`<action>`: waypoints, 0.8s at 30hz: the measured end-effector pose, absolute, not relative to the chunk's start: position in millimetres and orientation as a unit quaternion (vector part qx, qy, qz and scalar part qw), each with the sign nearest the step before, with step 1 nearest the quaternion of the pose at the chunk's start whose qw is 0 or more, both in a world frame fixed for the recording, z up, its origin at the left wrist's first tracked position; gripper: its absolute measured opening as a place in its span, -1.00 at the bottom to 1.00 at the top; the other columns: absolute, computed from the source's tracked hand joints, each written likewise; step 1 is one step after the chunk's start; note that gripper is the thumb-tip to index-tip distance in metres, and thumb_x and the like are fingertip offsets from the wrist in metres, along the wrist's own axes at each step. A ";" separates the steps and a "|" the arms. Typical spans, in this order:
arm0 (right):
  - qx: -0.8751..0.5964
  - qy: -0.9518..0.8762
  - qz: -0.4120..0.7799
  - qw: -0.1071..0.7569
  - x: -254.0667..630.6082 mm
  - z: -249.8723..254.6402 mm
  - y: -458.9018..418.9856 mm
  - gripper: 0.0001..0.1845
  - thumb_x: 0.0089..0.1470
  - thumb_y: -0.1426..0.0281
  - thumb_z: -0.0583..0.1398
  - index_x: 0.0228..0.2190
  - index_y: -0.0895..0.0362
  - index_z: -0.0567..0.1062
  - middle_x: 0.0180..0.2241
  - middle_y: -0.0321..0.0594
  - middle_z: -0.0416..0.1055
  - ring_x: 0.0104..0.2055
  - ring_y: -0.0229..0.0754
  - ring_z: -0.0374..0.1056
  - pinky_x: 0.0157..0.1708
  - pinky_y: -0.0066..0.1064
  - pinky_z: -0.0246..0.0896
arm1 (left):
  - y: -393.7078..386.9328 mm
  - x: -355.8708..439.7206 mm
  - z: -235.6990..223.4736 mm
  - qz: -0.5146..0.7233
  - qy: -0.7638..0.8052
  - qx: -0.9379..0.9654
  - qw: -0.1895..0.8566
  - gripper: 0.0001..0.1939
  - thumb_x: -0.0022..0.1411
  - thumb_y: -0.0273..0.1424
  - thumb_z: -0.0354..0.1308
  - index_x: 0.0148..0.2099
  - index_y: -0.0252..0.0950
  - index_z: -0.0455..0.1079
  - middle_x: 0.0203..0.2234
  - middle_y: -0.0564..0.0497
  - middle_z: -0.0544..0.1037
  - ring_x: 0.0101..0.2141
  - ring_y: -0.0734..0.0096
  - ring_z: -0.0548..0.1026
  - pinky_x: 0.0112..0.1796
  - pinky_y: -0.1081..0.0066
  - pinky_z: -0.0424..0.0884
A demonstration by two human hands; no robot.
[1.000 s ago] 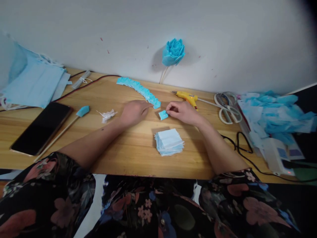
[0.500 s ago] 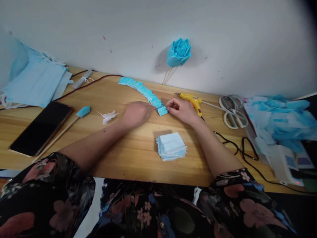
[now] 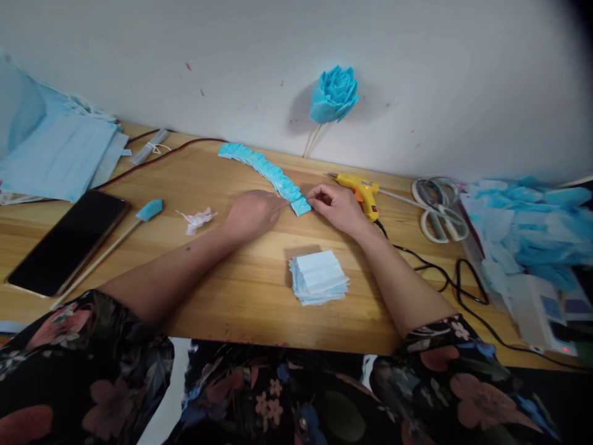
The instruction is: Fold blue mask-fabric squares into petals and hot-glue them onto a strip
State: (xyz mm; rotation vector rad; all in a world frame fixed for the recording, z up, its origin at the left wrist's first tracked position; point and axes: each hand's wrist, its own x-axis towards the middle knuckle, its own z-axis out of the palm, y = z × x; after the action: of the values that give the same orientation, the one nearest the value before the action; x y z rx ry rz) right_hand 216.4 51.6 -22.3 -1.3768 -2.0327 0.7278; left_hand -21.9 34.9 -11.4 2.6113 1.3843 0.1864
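Observation:
A curved row of overlapping folded blue fabric pieces [image 3: 262, 167] lies on the wooden table, its near end between my hands. My left hand [image 3: 254, 213] has its fingers curled, the fingertips on the left edge of the end piece. From the other side, my right hand [image 3: 338, 207] pinches the right corner of that same folded blue piece [image 3: 301, 206]. Closer to me sits a stack of pale blue fabric squares [image 3: 319, 276]. Behind my right hand lies a yellow glue gun [image 3: 359, 188].
A blue fabric rose [image 3: 334, 96] on a stick leans against the wall. Scissors [image 3: 442, 222], a cable [image 3: 456, 281] and a heap of blue scraps [image 3: 532, 222] are at right. At left are a phone [image 3: 69, 241], a blue-tipped stick [image 3: 106, 253], white scrap [image 3: 197, 219] and face masks [image 3: 60, 148].
The view has shifted slightly. Both hands remain at the end piece of the row, with hardly any movement of the fingers.

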 end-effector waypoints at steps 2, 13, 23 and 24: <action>-0.517 -0.758 0.270 0.293 215.8 -25.1 52.2 -0.92 0.12 0.38 0.25 -0.36 0.07 0.58 -0.31 -0.23 0.61 -0.32 -0.16 0.41 -0.28 -0.31 0.22 | 35.1 -21.6 -11.1 0.061 0.467 0.878 0.087 -0.51 0.45 -0.45 -0.13 0.20 -0.18 0.55 -0.05 -0.13 0.68 -0.09 0.10 0.61 -0.18 0.24 0.42; -0.528 -0.752 0.251 0.306 215.2 -31.2 53.7 -0.93 0.09 0.41 0.26 -0.37 0.09 0.59 -0.36 -0.25 0.61 -0.39 -0.18 0.39 -0.34 -0.32 0.20 | 33.5 -20.8 -11.7 0.082 0.503 0.856 0.089 -0.52 0.45 -0.48 -0.08 0.30 -0.20 0.44 -0.02 -0.12 0.68 -0.09 0.16 0.63 -0.13 0.28 0.45; -0.538 -0.754 0.230 0.297 213.2 -31.8 53.7 -0.92 0.09 0.41 0.27 -0.37 0.09 0.61 -0.40 -0.27 0.59 -0.42 -0.20 0.35 -0.38 -0.34 0.16 | 35.0 -23.6 -14.0 0.070 0.471 0.875 0.082 -0.53 0.44 -0.50 -0.07 0.24 -0.15 0.50 -0.03 -0.08 0.68 -0.05 0.16 0.61 -0.12 0.29 0.42; -0.538 -0.755 0.228 0.297 213.4 -32.2 53.9 -0.92 0.09 0.41 0.27 -0.37 0.09 0.61 -0.40 -0.26 0.59 -0.42 -0.20 0.35 -0.38 -0.34 0.15 | 35.1 -24.0 -13.7 0.064 0.465 0.879 0.079 -0.52 0.44 -0.50 -0.08 0.24 -0.15 0.50 -0.04 -0.08 0.68 -0.05 0.17 0.61 -0.14 0.31 0.41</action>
State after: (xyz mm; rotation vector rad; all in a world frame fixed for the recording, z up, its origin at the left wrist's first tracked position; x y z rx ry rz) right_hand 213.4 53.9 -32.2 -1.4296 -2.0083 0.6067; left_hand -24.0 35.1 -13.7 2.6318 1.3928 0.1903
